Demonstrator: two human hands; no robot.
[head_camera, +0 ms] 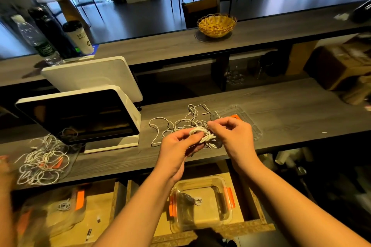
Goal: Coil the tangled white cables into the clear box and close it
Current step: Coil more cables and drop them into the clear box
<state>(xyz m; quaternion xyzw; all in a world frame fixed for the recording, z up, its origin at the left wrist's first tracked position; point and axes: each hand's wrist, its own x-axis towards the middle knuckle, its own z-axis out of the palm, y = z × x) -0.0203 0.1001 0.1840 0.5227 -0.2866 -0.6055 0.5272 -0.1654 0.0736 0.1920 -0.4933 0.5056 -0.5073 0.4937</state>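
A small coil of white cable (202,134) sits between both hands above the grey counter. My left hand (178,144) grips the coil from the left. My right hand (230,134) pinches a strand at the coil's right side. Loose tangled white cable (172,124) trails from the coil across the counter behind my hands. The clear lid with orange clips (247,120) lies flat on the counter behind my right hand. The clear box (200,202) with orange clips stands on a lower wooden surface under my arms and holds one small coiled cable.
A white-framed screen (80,118) stands at left on the counter (291,110). Another tangle of white cable (42,162) lies over a clear box at far left. More clear containers (50,212) sit below left. A wicker basket (216,24) and bottles (36,40) stand on the upper shelf.
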